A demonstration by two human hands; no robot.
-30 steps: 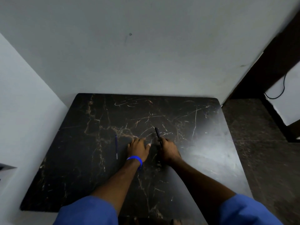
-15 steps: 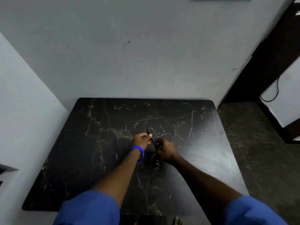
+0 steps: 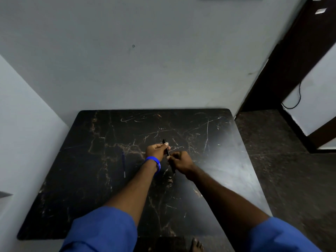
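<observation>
Above the middle of the black marble table (image 3: 91, 179), both hands hold one thin black pen (image 3: 167, 151). My left hand (image 3: 156, 150), with a blue wristband, pinches its upper end, whose tip sticks out above the fingers. My right hand (image 3: 181, 161) grips its lower half, and the pen's lower end pokes out below that hand. A blue pen (image 3: 123, 163) lies flat on the table to the left of my left wrist, apart from both hands.
The table stands in a corner, with a grey wall behind it and a pale wall on its left. Dark floor runs along its right side toward a dark doorway (image 3: 291, 70). A bare foot (image 3: 196, 246) shows below the table's near edge.
One second ago my left hand lay flat on the table beside the black pen. It has since lifted and taken the pen's upper end, and both hands hold the pen off the surface.
</observation>
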